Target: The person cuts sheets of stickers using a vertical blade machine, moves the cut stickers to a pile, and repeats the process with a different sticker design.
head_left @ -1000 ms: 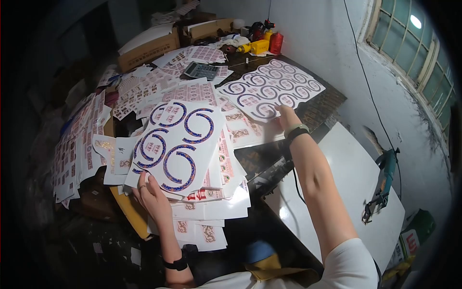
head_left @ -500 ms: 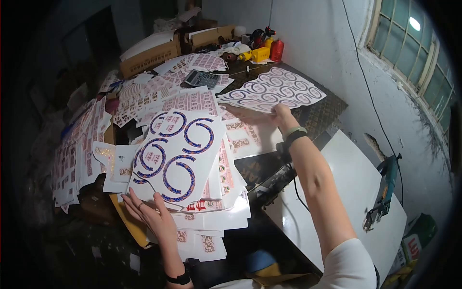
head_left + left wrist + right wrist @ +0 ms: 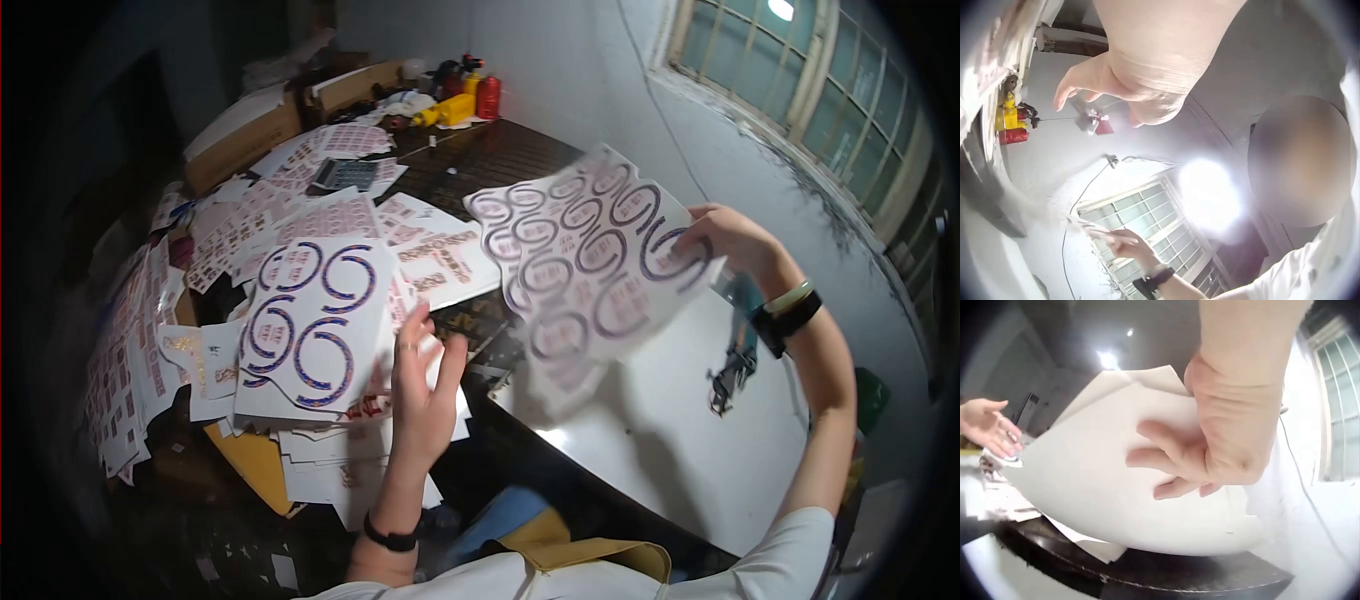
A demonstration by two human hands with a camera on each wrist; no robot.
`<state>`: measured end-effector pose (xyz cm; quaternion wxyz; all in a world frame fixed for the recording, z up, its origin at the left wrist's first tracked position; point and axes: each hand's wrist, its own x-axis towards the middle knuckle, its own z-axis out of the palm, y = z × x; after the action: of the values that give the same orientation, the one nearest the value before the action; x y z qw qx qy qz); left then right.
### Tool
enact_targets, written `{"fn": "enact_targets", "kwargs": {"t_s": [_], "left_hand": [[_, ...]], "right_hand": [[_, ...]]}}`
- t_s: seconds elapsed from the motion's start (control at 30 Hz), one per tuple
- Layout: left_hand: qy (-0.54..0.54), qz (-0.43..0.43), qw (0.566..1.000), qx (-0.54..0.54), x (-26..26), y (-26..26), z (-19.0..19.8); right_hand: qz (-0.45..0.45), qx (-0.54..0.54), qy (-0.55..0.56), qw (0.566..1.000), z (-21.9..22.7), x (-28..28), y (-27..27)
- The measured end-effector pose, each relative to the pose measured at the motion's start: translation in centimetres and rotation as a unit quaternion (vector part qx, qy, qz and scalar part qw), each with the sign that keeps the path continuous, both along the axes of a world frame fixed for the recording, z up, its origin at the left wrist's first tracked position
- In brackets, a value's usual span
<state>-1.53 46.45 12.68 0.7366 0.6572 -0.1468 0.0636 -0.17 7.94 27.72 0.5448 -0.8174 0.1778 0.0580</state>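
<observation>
In the head view my right hand (image 3: 735, 240) pinches the right edge of thin white sheets (image 3: 590, 250) printed with purple ring patterns, holding them up over a white board. The right wrist view shows their blank backs (image 3: 1097, 456), with fingers spread against them and a second sheet edge behind. My left hand (image 3: 425, 400) is raised, fingers parted and holding nothing, beside a pile topped by a sheet with blue-and-orange arcs (image 3: 300, 330). The left wrist view shows that hand (image 3: 1122, 81) in the air with its fingers loosely bent.
Many printed sheets (image 3: 230, 235) cover the left of the dark table, with a calculator (image 3: 345, 175) among them. Cardboard boxes (image 3: 240, 140), a yellow bottle (image 3: 455, 110) and a red bottle (image 3: 488, 98) stand behind. A green power tool (image 3: 735, 370) lies on the white board (image 3: 620, 440).
My right hand has lifted the ring-patterned sheets off the table and swung them right and toward me. My left hand has left the pile's near edge and moved right. The view has turned right.
</observation>
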Motion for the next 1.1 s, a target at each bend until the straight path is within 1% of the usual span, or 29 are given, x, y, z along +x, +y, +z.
{"fn": "enact_targets", "kwargs": {"t_s": [0.03,0.07,0.1,0.17,0.23,0.3,0.33,0.37,0.4,0.43,0.47,0.5,0.57,0.6,0.63,0.7,0.77,0.8,0.83,0.9,0.93,0.97,1.03,1.07,1.1], "left_hand": [[-0.048,0.010,0.998,0.027,1.0,-1.3,0.4],[-0.046,-0.002,0.999,0.024,2.1,-2.7,0.9],[-0.044,-0.012,0.999,0.020,3.4,-4.2,1.2],[-0.019,-0.006,0.999,0.040,7.2,-7.5,-0.1],[-0.030,-0.002,0.999,0.025,11.4,-10.9,-2.0],[0.011,-0.006,0.996,0.085,13.3,-13.2,-1.1],[-0.021,-0.003,0.995,0.096,15.0,-14.6,-1.1],[-0.051,0.000,0.993,0.108,16.3,-15.8,-1.1],[-0.035,0.009,0.991,0.125,16.2,-16.2,0.6],[-0.081,0.059,0.983,0.153,18.7,-17.5,-0.2],[-0.089,-0.066,0.991,0.076,19.8,-18.1,-0.5],[-0.092,-0.191,0.977,-0.005,20.3,-18.8,-0.7],[-0.023,-0.334,0.942,-0.020,17.9,-18.7,-0.1],[-0.042,-0.322,0.943,0.072,19.1,-19.8,-2.4],[-0.041,-0.342,0.938,0.021,15.7,-19.2,-1.5],[-0.031,-0.343,0.938,0.050,13.3,-19.6,-1.6],[-0.039,-0.394,0.915,0.074,10.7,-19.4,0.5],[-0.048,-0.419,0.902,0.095,10.0,-19.6,1.1],[-0.046,-0.426,0.898,0.097,9.4,-19.5,1.5],[-0.076,-0.428,0.894,0.110,7.9,-19.2,2.2],[-0.050,-0.473,0.875,0.092,7.6,-18.8,2.4],[-0.047,-0.476,0.873,0.098,7.0,-18.8,2.1],[-0.006,-0.468,0.883,0.034,5.8,-18.8,1.3],[0.042,-0.423,0.904,0.050,5.6,-19.2,1.0],[0.044,-0.425,0.903,0.055,5.3,-19.3,1.0]], "right_hand": [[0.009,-0.039,0.030,0.999,2.2,-2.4,0.6],[0.021,-0.113,0.044,0.992,3.4,-4.0,0.2],[0.011,-0.113,0.049,0.992,4.5,-5.8,0.3],[0.025,-0.228,0.032,0.973,6.6,-9.2,0.6],[0.001,-0.222,0.018,0.975,8.4,-12.7,0.1],[0.016,-0.287,-0.012,0.958,10.0,-16.1,0.1],[0.016,-0.340,-0.010,0.940,10.5,-17.7,-0.6],[0.006,-0.342,-0.009,0.940,10.7,-19.6,-1.3],[0.006,-0.343,-0.022,0.939,10.8,-21.6,-2.0],[0.004,-0.344,-0.034,0.938,10.8,-23.5,-2.4],[-0.010,-0.329,-0.038,0.944,10.6,-25.4,-2.5],[-0.028,-0.329,-0.033,0.943,10.3,-27.2,-3.1],[-0.033,-0.254,-0.043,0.966,8.9,-30.7,-4.7],[-0.029,-0.264,-0.037,0.963,8.4,-32.1,-5.4],[-0.047,-0.262,-0.037,0.963,7.6,-33.6,-6.0],[-0.081,-0.258,-0.031,0.962,5.5,-36.5,-7.0],[-0.110,-0.256,-0.029,0.960,4.3,-38.9,-7.6],[-0.121,-0.272,-0.029,0.954,3.9,-39.9,-7.8],[-0.131,-0.289,-0.029,0.948,3.5,-40.4,-8.0],[-0.146,-0.282,-0.044,0.947,2.6,-41.6,-9.3],[-0.148,-0.286,-0.059,0.945,2.1,-41.9,-9.7],[-0.149,-0.289,-0.074,0.943,1.7,-42.5,-10.0],[-0.162,-0.292,-0.079,0.939,1.3,-42.7,-9.6],[-0.162,-0.318,-0.093,0.930,1.1,-42.8,-9.5],[-0.160,-0.345,-0.107,0.919,1.0,-43.0,-9.8]]}}
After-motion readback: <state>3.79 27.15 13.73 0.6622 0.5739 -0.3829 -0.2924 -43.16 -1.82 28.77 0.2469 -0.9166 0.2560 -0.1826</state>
